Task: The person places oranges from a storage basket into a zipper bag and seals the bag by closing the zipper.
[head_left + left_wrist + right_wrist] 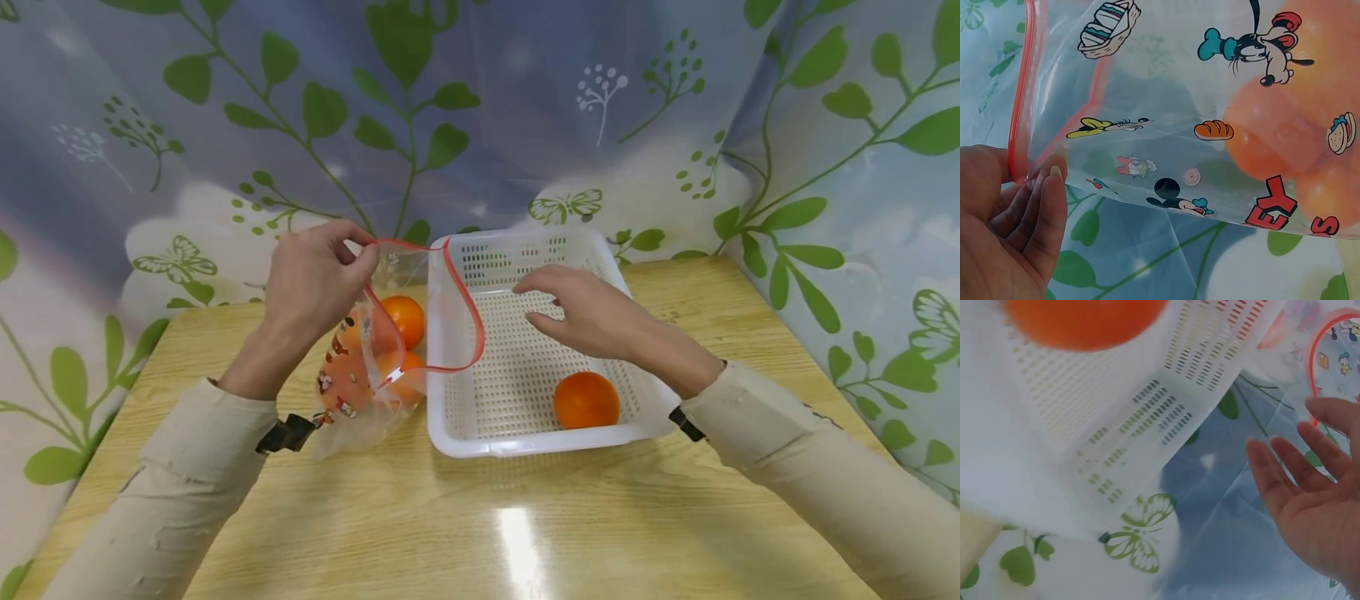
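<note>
My left hand [318,271] pinches the upper corner of a clear zip bag [375,404] with a red zip edge and cartoon prints. In the left wrist view, thumb and fingers meet at the red strip of the bag [1147,94]. The bag's mouth gapes toward the basket, and several oranges [402,322] lie inside it. My right hand [592,315] hovers over the white plastic basket [450,442], its fingers apart and relaxed, holding nothing. One orange [587,400] sits in the basket's near right corner. The right wrist view shows that hand [1316,487] with nothing in its fingers.
Basket and bag stand side by side on a light wood table [360,517], the bag on the left. A leaf-patterned cloth [510,125] hangs behind the table's far edge. The bag's red rim overlaps the basket's left wall in the head view.
</note>
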Demonstrator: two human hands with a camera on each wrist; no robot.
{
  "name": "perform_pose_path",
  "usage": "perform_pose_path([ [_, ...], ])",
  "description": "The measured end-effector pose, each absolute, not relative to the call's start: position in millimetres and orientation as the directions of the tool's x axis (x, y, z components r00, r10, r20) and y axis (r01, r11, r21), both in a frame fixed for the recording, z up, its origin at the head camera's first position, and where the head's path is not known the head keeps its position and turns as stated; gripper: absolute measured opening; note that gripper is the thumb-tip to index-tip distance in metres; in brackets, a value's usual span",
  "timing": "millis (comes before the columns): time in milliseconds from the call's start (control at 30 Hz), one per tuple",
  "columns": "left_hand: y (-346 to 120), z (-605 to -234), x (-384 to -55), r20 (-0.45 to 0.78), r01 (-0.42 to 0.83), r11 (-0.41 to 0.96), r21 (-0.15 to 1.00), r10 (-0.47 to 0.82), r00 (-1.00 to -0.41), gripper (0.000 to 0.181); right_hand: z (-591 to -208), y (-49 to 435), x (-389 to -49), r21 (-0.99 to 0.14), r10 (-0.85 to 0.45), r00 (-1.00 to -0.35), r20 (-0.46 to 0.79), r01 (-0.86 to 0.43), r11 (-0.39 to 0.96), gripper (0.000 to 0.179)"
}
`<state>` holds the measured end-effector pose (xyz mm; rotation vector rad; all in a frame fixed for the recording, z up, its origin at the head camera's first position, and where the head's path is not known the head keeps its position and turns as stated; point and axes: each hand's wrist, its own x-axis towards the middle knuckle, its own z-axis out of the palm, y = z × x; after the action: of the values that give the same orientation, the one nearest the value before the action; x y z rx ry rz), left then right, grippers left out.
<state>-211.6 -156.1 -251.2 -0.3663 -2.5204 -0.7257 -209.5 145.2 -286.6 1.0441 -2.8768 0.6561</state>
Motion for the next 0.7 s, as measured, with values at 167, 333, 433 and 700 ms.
perform_pose_path([
  [167,-155,-251,-211,0.525,0.390,0.819,0.422,0.130,-0.841,0.017,-295,165,-202,-0.364,-0.639,-0.769,-0.017,-0.590,0.720,0.043],
  [333,-153,-252,-210,0.510,0.383,0.813,0.439,0.126,-0.851,0.017,-306,177,-193,-0.373,-0.668,-0.718,-0.196,-0.576,0.728,0.046],
  [433,-152,-253,-210,0.509,0.386,0.809,0.443,0.127,-0.851,0.017,-314,181,-187,-0.379,-0.677,-0.685,-0.269,-0.571,0.728,0.047],
  [700,-152,-257,-211,0.522,0.402,0.805,0.436,0.137,-0.842,0.017,-331,181,-178,-0.361,-0.686,-0.650,-0.328,-0.585,0.726,0.050],
])
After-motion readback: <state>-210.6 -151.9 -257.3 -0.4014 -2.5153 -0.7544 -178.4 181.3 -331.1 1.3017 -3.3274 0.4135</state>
